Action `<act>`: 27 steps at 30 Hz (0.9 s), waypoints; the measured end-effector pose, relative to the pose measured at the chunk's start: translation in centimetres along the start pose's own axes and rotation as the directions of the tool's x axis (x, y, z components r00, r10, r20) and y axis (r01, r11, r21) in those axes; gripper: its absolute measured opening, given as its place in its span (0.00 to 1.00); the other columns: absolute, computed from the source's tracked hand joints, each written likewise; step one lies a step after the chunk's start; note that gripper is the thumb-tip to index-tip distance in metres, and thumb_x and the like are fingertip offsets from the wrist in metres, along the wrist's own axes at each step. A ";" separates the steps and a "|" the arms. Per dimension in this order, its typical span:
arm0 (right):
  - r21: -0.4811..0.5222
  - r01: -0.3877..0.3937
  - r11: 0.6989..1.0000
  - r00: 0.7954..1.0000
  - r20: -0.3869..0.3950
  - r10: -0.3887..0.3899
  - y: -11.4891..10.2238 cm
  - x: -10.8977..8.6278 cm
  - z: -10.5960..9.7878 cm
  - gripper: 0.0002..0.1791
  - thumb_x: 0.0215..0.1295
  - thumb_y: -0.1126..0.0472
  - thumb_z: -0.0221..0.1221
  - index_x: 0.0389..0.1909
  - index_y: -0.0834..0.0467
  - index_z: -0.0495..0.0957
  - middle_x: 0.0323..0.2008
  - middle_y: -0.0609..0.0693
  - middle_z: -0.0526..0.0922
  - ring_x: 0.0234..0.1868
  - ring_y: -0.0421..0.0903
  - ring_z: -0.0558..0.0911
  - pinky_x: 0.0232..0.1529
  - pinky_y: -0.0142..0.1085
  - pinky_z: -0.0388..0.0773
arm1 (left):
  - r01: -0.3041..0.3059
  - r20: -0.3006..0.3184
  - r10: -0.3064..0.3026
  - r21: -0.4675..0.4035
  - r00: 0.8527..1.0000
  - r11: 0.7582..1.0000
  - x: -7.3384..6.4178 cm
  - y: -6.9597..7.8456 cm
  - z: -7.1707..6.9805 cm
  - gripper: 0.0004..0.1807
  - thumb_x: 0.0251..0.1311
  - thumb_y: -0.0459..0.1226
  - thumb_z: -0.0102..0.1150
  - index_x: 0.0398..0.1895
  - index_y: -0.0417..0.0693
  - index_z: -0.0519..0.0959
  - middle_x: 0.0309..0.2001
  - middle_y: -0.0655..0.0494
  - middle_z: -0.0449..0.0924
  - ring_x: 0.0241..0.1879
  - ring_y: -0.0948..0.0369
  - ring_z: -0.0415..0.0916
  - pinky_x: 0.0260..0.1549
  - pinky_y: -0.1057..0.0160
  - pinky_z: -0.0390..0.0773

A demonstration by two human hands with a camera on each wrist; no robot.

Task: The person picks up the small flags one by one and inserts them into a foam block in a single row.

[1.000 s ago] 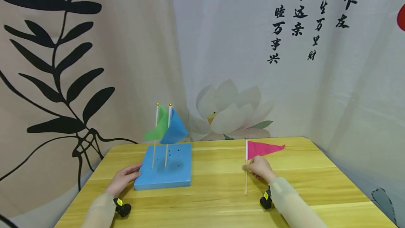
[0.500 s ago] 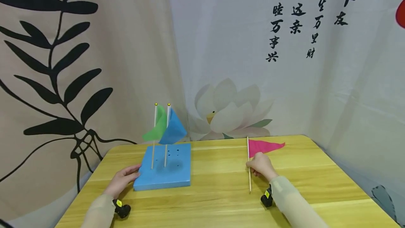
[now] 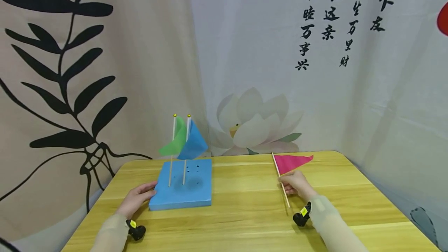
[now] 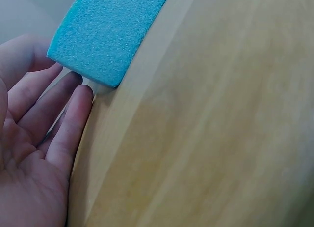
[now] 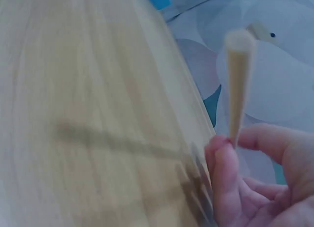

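My right hand [image 3: 297,184] pinches the thin wooden stick of a pink pennant flag [image 3: 291,162] between thumb and fingers. The flag leans, its top to the left and its lower end to the right, over the table. In the right wrist view the bare end of the stick [image 5: 238,84] juts out past the fingertips. A thick blue foam block [image 3: 180,201] with small holes lies at the left, and my left hand [image 3: 137,198] touches its left side with extended fingers. A green flag [image 3: 177,137] and a blue flag [image 3: 193,143] stand upright in the block.
Both hands work over a wood-grain table [image 3: 231,221]. Right behind its far edge hangs a pale curtain [image 3: 252,42] printed with leaves, a lotus and writing. Each wrist carries a small black camera, such as the right wrist camera [image 3: 301,216].
My right hand has shifted slightly right, and the pink flag's stick has tipped from nearly upright to a slant, its lower end swinging right. My left hand and the block have stayed put.
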State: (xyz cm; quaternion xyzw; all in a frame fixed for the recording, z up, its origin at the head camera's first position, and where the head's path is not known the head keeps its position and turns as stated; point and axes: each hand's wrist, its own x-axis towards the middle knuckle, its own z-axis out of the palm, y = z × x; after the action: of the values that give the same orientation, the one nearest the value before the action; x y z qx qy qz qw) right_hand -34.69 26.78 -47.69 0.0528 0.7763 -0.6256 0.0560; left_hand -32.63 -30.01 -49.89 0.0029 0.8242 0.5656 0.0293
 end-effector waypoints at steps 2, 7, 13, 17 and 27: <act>0.044 -0.029 0.999 0.999 0.026 0.028 0.2 0.1 -0.2 0.19 0.68 0.62 0.57 0.48 0.75 0.74 0.26 0.55 0.84 0.20 0.40 0.80 0.23 0.32 0.82 | -0.002 0.002 0.002 0.002 1.000 1.000 0.0 0.0 0.0 0.34 0.66 0.44 0.60 0.69 0.35 0.64 0.68 0.36 0.63 0.66 0.43 0.62 0.57 0.52 0.74; 0.125 -0.094 0.988 0.994 0.065 0.087 0.7 0.2 -0.1 0.20 0.69 0.60 0.55 0.50 0.74 0.74 0.33 0.55 0.85 0.26 0.42 0.82 0.29 0.33 0.83 | -0.003 0.004 0.003 0.002 1.000 1.000 0.0 -0.1 -0.1 0.34 0.66 0.44 0.60 0.69 0.36 0.65 0.68 0.36 0.63 0.66 0.43 0.62 0.57 0.52 0.73; 0.157 -0.092 0.983 0.993 0.094 0.078 0.8 0.3 0.1 0.20 0.70 0.62 0.54 0.54 0.76 0.72 0.34 0.54 0.84 0.29 0.43 0.83 0.30 0.33 0.82 | 0.004 -0.006 -0.004 0.004 1.000 1.000 -0.1 -0.3 -0.1 0.35 0.65 0.45 0.61 0.69 0.36 0.65 0.67 0.36 0.64 0.66 0.43 0.62 0.58 0.51 0.73; 0.226 -0.069 0.972 0.989 0.146 0.036 0.8 0.2 0.1 0.21 0.72 0.63 0.52 0.56 0.77 0.68 0.33 0.53 0.85 0.29 0.43 0.84 0.30 0.32 0.82 | 0.017 -0.004 -0.017 -0.001 1.000 1.000 -0.1 -0.3 -0.1 0.34 0.65 0.45 0.60 0.69 0.36 0.65 0.68 0.36 0.63 0.66 0.43 0.62 0.58 0.51 0.73; 0.421 0.006 0.907 0.990 0.124 -0.064 -0.8 0.1 -0.3 0.05 0.73 0.64 0.52 0.43 0.56 0.76 0.35 0.52 0.80 0.35 0.47 0.83 0.32 0.33 0.82 | -0.006 0.011 0.005 0.011 1.000 1.000 -0.1 0.1 0.0 0.33 0.66 0.44 0.59 0.70 0.36 0.64 0.68 0.36 0.63 0.66 0.43 0.62 0.58 0.51 0.72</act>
State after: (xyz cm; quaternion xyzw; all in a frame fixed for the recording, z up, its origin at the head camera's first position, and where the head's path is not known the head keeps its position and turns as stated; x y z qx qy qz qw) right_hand -34.89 26.93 -46.88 0.0074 0.6192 -0.7807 0.0843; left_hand -32.54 -29.93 -49.80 0.0086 0.8272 0.5609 0.0324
